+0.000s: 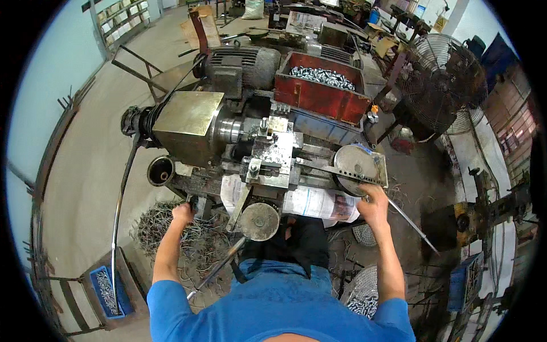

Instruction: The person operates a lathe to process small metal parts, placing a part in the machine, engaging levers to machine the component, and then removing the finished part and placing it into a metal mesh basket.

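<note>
Left hand [183, 214]: curled at a dark handle [195, 203] on the near left of the machine [273, 151]; cannot tell whether gripping, with palm and fingertips out of sight.
Right hand [373, 206]: bent at the outer end of a perforated bar [336, 170], right of the machine; cannot tell whether closed on it, with fingertips hidden.
Perforated bar: reaching right from the machine, across a round plate [354, 157] and covering part of it.
Spindle [231, 130]: left of the machine's slide; too small and crowded to make out beyond its bright collar.
Printed paper [313, 204]: spread along the machine's near edge, partly covered; bearing a small picture and lines too small to read.
Red bin [325, 102]: beyond the machine, full of small shiny parts [322, 77].
Blue bin [327, 130]: beneath the red one, beyond the machine, largely hidden.
Metal basket [364, 285]: right of the machine and nearer, partly cut off by the blue sleeve [393, 316].
Yellow sign [440, 23]: far beyond the machine, to the right; too small to read.
</note>
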A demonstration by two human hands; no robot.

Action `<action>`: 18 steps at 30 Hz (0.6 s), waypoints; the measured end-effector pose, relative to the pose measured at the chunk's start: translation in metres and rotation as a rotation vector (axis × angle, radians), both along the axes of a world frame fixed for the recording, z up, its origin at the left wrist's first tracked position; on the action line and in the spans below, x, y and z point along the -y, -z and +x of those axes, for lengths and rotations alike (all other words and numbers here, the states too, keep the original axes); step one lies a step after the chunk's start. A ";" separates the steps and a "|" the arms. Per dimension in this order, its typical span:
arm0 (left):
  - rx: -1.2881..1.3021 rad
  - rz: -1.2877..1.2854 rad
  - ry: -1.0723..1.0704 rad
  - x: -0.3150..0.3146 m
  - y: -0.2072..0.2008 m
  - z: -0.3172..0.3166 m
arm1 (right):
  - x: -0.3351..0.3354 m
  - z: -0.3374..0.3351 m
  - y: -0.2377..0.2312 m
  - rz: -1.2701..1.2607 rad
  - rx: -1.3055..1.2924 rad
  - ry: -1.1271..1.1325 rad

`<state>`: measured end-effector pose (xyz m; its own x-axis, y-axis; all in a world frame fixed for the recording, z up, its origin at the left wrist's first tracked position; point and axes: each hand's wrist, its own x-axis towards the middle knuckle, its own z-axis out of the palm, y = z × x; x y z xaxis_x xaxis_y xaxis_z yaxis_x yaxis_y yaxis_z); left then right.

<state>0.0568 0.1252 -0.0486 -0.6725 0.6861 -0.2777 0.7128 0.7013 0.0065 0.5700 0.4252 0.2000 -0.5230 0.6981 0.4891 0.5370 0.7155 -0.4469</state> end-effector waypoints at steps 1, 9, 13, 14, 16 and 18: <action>0.003 0.004 -0.043 0.002 0.005 -0.002 | -0.007 -0.027 -0.014 0.036 0.016 -0.089; 0.216 0.512 -0.079 0.046 -0.204 -0.008 | -0.016 -0.266 -0.044 0.412 0.214 -0.591; -0.307 0.742 -0.305 0.141 -0.248 -0.055 | -0.007 -0.324 -0.028 0.379 0.608 -0.502; -0.337 0.521 -0.445 0.162 -0.247 -0.058 | -0.008 -0.332 -0.021 0.332 0.590 -0.534; -0.413 0.372 -0.367 0.205 -0.175 -0.047 | 0.004 -0.338 -0.028 0.288 0.690 -0.596; -0.257 0.398 -0.422 0.155 -0.202 -0.003 | -0.008 -0.337 -0.020 0.293 0.669 -0.564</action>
